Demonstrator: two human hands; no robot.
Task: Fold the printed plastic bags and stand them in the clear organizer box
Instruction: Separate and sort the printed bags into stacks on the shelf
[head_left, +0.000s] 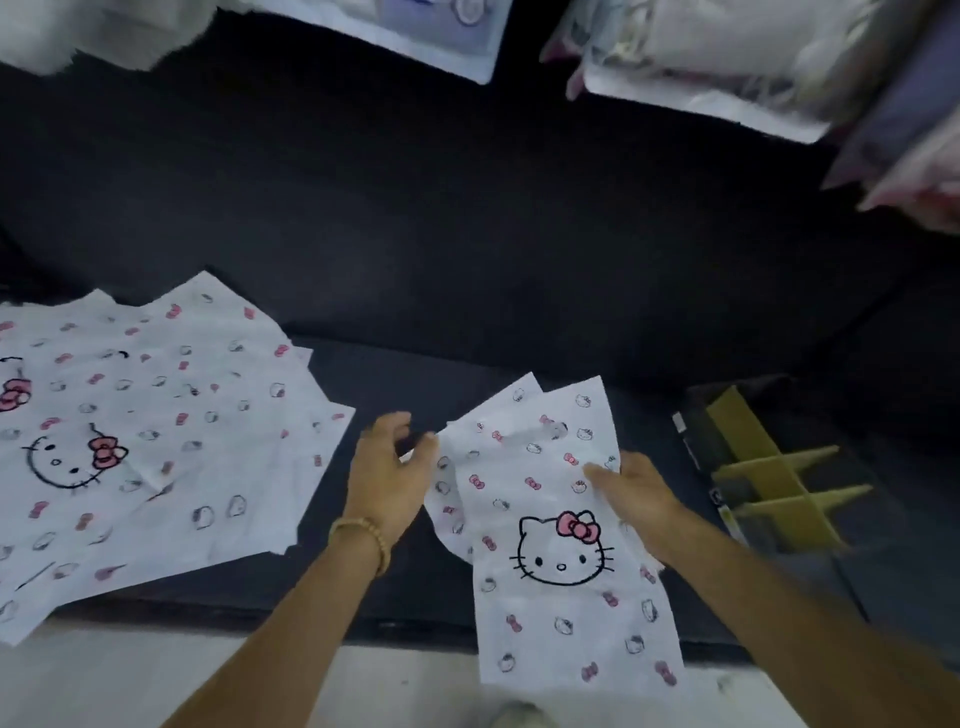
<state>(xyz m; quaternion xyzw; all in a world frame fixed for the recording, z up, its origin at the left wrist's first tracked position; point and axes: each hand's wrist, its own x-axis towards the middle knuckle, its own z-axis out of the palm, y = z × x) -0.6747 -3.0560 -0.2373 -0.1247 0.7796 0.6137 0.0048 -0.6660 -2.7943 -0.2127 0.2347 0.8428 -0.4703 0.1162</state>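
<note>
Nearest, a printed bag hangs over the dark surface's front edge; right hand grips its right side, left hand pinches its upper-left corner. Loose bag pile lies left, clear organizer box w/ yellow dividers right. Blurred packages at the back

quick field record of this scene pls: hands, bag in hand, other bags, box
left hand: pinches the left edge of the bag in hand
right hand: grips the bag's right edge
bag in hand: white, cat-face and pink-bow print, partly folded, held over the dark surface
other bags: unfolded pile lying flat at left
organizer box: clear, yellow dividers, at right, no bags visible in it
progress: folding under way, nothing stood in the box yet
</note>
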